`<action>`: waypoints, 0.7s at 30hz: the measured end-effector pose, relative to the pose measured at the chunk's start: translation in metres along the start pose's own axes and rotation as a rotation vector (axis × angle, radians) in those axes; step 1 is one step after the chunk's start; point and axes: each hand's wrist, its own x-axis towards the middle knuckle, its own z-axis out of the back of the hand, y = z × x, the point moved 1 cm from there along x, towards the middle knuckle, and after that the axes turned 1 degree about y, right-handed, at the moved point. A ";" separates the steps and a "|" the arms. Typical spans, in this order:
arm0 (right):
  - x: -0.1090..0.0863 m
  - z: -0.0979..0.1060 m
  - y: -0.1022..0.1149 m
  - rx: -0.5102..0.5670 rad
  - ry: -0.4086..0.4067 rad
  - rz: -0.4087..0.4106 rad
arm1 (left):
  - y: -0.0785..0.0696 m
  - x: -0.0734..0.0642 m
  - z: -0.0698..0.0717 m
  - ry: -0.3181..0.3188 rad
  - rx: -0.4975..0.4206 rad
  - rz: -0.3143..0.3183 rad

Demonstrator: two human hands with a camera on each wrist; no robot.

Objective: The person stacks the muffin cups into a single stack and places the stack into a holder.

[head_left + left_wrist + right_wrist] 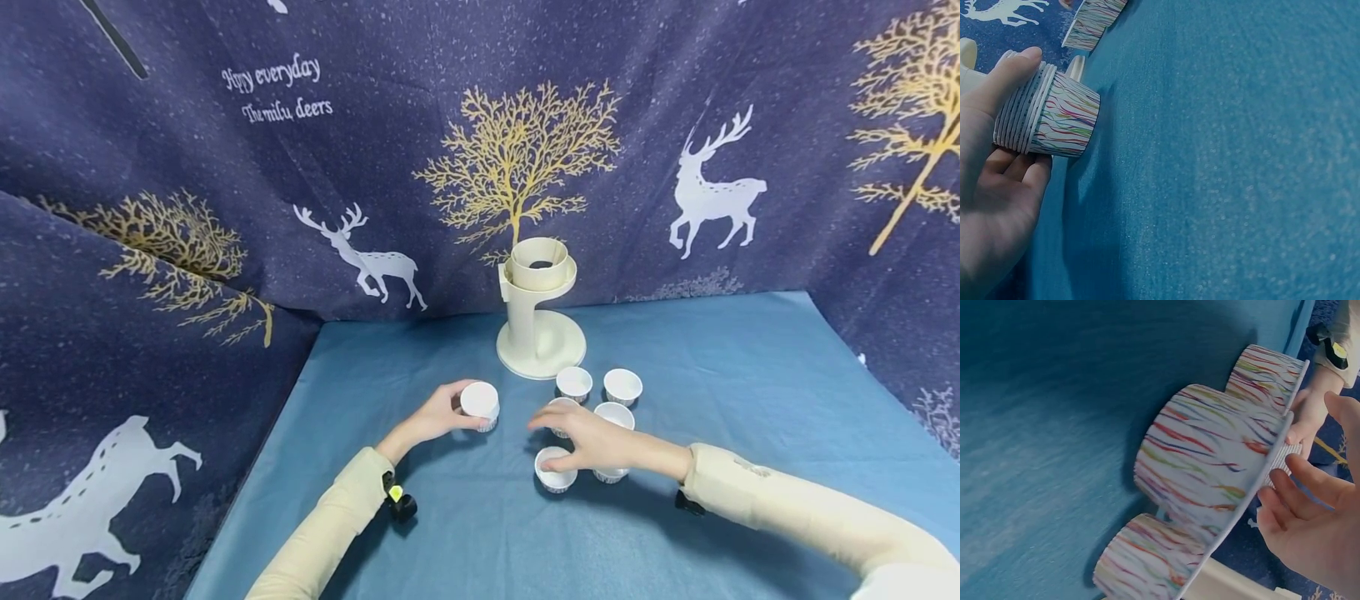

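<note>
My left hand grips a nested stack of white paper cups, thumb on one side and fingers on the other. The left wrist view shows several stacked rims and coloured wavy stripes on the outermost cup. My right hand hovers over a group of separate striped paper cups, its fingers spread and holding nothing. One paper cup stands beneath its thumb, and another is partly hidden behind its fingers. In the right wrist view, the relaxed fingers are close to the rim of a large-looking cup.
A cream stand with a round base and a hollow cylinder in its upper ring stands at the back. Two upright cups, a left one and a right one, sit just in front of it. Blue cloth covers the table; a patterned curtain hangs behind.
</note>
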 end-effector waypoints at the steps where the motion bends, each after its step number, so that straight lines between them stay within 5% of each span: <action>1: -0.001 0.000 -0.001 -0.016 -0.003 0.003 | -0.001 0.000 0.000 0.001 0.000 0.001; 14: -0.012 -0.002 -0.005 -0.215 -0.023 0.068 | -0.004 0.000 0.000 -0.009 0.027 0.020; 21: -0.016 -0.006 -0.005 -0.205 -0.059 0.118 | -0.001 -0.001 -0.002 -0.011 0.002 0.027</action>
